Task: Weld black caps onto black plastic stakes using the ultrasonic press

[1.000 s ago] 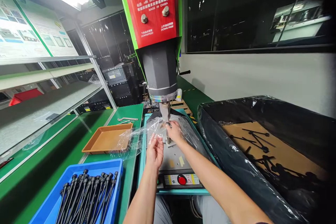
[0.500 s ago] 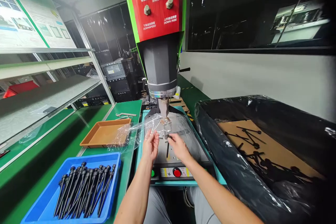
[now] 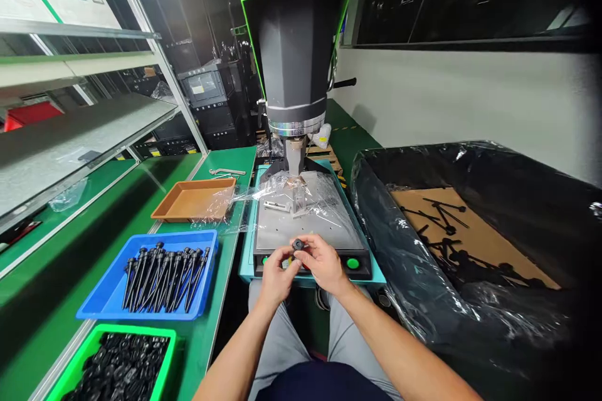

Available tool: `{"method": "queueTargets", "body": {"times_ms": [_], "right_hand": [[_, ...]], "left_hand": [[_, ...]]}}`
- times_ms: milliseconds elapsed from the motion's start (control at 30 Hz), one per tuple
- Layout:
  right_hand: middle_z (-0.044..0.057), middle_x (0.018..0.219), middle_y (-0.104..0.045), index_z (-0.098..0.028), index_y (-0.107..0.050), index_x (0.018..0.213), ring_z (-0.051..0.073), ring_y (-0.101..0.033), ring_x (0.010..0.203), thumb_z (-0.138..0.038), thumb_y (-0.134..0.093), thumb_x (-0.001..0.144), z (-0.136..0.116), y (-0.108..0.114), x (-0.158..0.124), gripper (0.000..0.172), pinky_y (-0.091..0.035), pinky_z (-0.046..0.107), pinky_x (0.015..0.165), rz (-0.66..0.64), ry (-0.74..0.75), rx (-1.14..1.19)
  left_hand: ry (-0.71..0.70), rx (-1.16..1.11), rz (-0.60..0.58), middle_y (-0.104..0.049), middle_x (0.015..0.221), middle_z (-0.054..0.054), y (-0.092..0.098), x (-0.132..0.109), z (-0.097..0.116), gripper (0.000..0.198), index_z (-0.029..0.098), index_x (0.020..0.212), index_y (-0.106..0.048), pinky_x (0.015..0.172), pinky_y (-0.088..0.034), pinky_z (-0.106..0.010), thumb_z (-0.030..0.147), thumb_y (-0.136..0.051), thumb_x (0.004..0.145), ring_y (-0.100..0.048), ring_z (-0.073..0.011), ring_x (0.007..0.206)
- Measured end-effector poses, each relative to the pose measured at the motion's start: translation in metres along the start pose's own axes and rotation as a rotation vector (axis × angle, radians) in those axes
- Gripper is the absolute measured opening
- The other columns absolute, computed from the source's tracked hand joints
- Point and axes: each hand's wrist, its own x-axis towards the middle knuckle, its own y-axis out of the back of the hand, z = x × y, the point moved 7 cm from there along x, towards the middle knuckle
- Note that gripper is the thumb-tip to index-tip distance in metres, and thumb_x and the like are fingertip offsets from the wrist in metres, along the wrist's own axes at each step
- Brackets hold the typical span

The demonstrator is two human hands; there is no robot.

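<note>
Close to my body, above the front panel of the press, both hands meet at a black round-headed rod (image 3: 298, 244). Its ring-shaped head faces up toward me, and the rest of the rod is mostly hidden. The fingers of my left hand (image 3: 278, 272) are closed on it from the left. My right hand (image 3: 323, 264) grips it from the other side, with the thumb in front. Beyond them a small metal fixture (image 3: 298, 202) stands on the press bed under the horn (image 3: 294, 158), with plastic film (image 3: 270, 191) around it.
On the left bench sit a blue tray (image 3: 101, 301) of similar rods, a green bin (image 3: 173, 341) of small black parts and an orange tray (image 3: 192, 202). A large bin lined with black plastic (image 3: 399, 288) stands on the right, with several rods on cardboard (image 3: 451, 200).
My hands have drawn back from the fixture toward my body and come together on the rod. The view has tilted down, bringing the green bin into sight.
</note>
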Motion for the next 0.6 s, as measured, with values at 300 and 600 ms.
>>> {"method": "queueTargets", "body": {"times_ms": [300,600], "right_hand": [[0.009,0.098,-0.070,-0.019,-0.056,0.109,0.020,-0.066,0.075,-0.043,-0.075,0.073,0.005,-0.015,-0.006,0.047,-0.048,0.024,0.048,-0.107,-0.362,0.306],[-0.002,0.078,-0.061,-0.020,-0.056,0.109,0.011,-0.055,0.057,-0.036,-0.078,0.069,0.004,-0.024,-0.009,0.048,-0.040,0.020,0.044,-0.076,-0.383,0.278]], "left_hand": [[0.271,-0.175,-0.106,-0.071,0.076,-0.007,-0.014,-0.024,0.004,0.030,0.014,0.086,-0.071,0.062,-0.047,-0.024,0.039,-0.078,0.072,-0.064,-0.0148,0.067],[0.347,-0.276,-0.089,-0.074,0.086,-0.012,-0.006,-0.036,0.001,0.037,0.011,0.090,-0.071,0.068,-0.052,-0.027,0.040,-0.081,0.068,-0.068,-0.0175,0.071]]}}
